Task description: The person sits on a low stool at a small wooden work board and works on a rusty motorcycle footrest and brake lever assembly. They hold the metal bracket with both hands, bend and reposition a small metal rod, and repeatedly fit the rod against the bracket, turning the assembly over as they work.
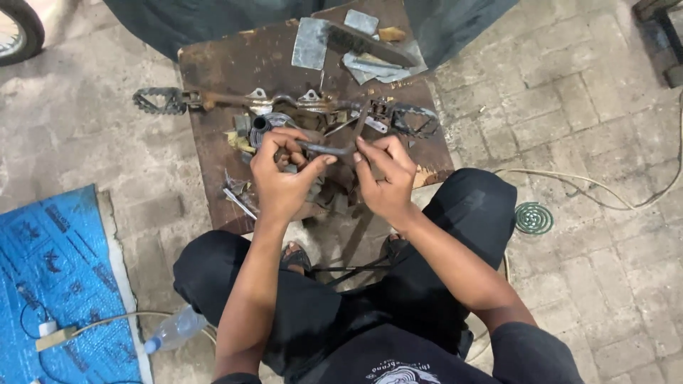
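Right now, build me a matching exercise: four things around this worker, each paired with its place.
Things:
1. plastic bottle
2. round drain cover
3. bent metal rod
4. blue mat

Places:
A. held between left hand and right hand
B. floor by the right knee
C. floor by the left knee
D. far left floor

Pairs: 1-C, 2-B, 3-A, 4-D

We see the left hand point(281, 174) and right hand point(384, 178) pinching a bent metal rod point(329, 149). It sits above the rusty surface point(220, 71).
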